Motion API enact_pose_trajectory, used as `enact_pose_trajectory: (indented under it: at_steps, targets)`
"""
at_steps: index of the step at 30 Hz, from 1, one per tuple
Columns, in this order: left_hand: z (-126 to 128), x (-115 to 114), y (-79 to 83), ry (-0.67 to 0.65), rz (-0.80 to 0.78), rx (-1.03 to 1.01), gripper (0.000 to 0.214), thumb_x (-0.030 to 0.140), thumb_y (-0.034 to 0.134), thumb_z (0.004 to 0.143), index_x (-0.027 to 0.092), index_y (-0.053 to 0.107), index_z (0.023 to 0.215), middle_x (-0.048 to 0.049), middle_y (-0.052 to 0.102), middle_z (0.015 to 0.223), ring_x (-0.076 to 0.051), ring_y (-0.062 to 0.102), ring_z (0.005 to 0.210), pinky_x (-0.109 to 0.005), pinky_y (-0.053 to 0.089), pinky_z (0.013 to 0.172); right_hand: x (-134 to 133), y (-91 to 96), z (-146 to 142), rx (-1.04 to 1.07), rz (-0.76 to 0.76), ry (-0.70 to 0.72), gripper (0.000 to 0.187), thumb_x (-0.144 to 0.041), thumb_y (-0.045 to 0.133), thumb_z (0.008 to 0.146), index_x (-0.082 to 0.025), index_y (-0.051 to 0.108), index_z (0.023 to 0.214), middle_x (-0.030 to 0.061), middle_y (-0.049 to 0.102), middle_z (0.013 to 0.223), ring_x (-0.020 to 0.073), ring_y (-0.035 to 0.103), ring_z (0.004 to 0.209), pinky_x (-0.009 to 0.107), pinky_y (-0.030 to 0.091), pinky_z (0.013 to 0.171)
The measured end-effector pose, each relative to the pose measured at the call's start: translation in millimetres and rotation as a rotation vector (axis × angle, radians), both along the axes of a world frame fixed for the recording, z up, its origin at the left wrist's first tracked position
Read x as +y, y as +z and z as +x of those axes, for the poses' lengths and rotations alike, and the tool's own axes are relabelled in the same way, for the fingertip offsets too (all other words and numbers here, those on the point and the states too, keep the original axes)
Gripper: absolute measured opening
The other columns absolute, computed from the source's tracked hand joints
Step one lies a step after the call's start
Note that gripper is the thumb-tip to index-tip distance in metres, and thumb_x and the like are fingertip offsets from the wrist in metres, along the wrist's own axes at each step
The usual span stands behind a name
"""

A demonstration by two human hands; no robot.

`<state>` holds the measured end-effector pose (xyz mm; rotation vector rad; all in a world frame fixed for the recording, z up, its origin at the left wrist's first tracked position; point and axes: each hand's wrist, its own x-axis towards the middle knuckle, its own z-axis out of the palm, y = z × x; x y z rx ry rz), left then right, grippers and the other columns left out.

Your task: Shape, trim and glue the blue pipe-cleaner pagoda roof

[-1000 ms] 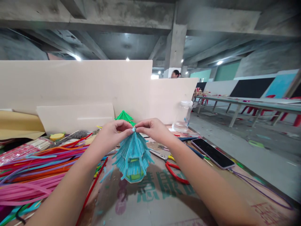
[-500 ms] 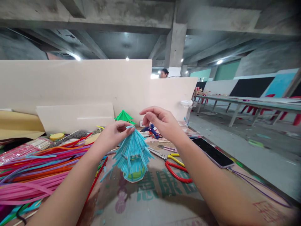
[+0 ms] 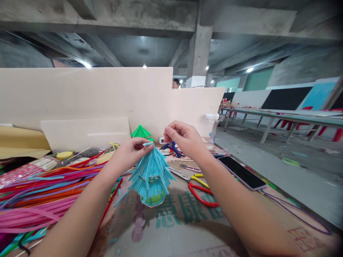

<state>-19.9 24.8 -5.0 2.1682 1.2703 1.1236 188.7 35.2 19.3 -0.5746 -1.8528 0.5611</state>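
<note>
Head view: red pliers [image 3: 200, 194], phone [image 3: 242, 173] beside blue hut [image 3: 151, 175]

bright ceiling spots | soft shadows | edges warped, corners blurred

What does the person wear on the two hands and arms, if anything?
Nothing that shows. The left hand and the right hand have no gloves or rings, the wrists no watch or bracelet, and no sleeve shows on either arm.
</note>
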Motion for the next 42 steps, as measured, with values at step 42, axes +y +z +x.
enact_pose_trajectory:
  at_steps: [42]
  targets:
    - [16.4, -14.5, 9.5, 0.067, 0.156, 0.09, 0.029, 0.042, 0.055, 0.084, 0.018, 0.071, 0.086, -0.0031, 0.072, 0.087, -0.021, 0.064, 0.083, -0.027, 0.046, 0.074, -14.6, -6.7, -14.0, -0.398, 0.408, -0.374, 0.008, -0.017, 0.056, 0.089, -0.018, 0.064, 0.088, 0.0022, 0.066, 0.083, 0.0147, 0.057, 0.08, 0.026, 0.039, 0.073]
